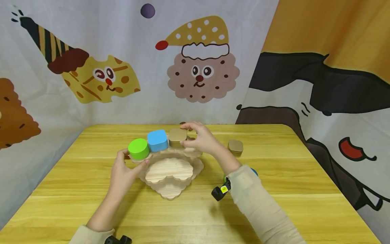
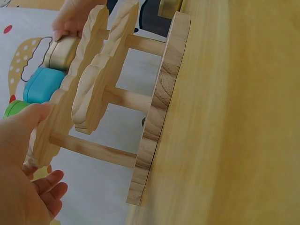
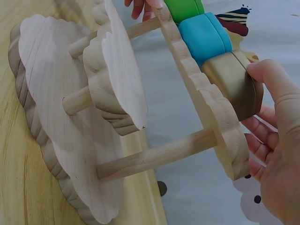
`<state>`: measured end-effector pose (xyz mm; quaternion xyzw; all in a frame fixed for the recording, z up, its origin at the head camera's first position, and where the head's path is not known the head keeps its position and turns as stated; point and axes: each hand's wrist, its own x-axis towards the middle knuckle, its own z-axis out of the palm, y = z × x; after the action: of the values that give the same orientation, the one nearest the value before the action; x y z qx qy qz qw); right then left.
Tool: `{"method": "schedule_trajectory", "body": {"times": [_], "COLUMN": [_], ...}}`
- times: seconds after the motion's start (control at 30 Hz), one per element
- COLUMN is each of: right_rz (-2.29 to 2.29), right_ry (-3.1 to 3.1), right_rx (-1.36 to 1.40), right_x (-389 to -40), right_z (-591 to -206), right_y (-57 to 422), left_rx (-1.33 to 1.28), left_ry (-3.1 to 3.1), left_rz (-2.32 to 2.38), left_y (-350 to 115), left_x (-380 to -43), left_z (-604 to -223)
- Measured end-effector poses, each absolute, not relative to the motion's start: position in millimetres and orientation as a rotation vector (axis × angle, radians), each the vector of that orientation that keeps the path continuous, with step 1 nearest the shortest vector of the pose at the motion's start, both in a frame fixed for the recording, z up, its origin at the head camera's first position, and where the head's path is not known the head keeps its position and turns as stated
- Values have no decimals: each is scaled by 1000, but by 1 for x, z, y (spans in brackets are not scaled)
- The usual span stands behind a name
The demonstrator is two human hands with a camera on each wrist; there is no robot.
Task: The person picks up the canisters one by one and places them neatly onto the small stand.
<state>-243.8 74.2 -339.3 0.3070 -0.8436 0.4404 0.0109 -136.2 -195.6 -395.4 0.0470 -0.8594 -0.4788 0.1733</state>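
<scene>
A tiered wooden stand (image 1: 169, 169) with scalloped edges stands on the table, its boards joined by round pegs (image 2: 93, 149). Along its top shelf (image 3: 201, 93) sit a round green tin (image 1: 138, 149), a blue rounded-square tin (image 1: 157, 140) and a gold rounded-square tin (image 1: 177, 136), side by side. My left hand (image 1: 122, 173) grips the shelf's left end beside the green tin, thumb on the near edge. With thumb and fingers, my right hand (image 1: 202, 137) holds the gold tin at the shelf's right part; the right wrist view shows the thumb on its lid edge.
Another gold tin (image 1: 235, 147) rests on the table (image 1: 274, 210) to the right of the stand. Nearer, a blue item (image 1: 254, 171) and a green item (image 1: 224, 178) peek out from behind the right sleeve. A printed curtain (image 1: 122, 40) hangs behind the table.
</scene>
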Motion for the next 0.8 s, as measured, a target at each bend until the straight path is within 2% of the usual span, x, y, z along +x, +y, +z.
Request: {"method": "schedule_trajectory", "body": {"times": [0.2,0.8], "right_rz": [1381,1323], "right_ry": [-2596,-2555], "right_rx": [947,865], "right_x": [-238,-195], "right_z": [-342,-368], "right_y": [88,172], "left_rx": [132,128], "left_ry": [-2432,-2440], "left_rz": [-1355,-1366], "left_y": [-196,-196], "left_x": [-136,-135], "left_z": [-396,-395]}}
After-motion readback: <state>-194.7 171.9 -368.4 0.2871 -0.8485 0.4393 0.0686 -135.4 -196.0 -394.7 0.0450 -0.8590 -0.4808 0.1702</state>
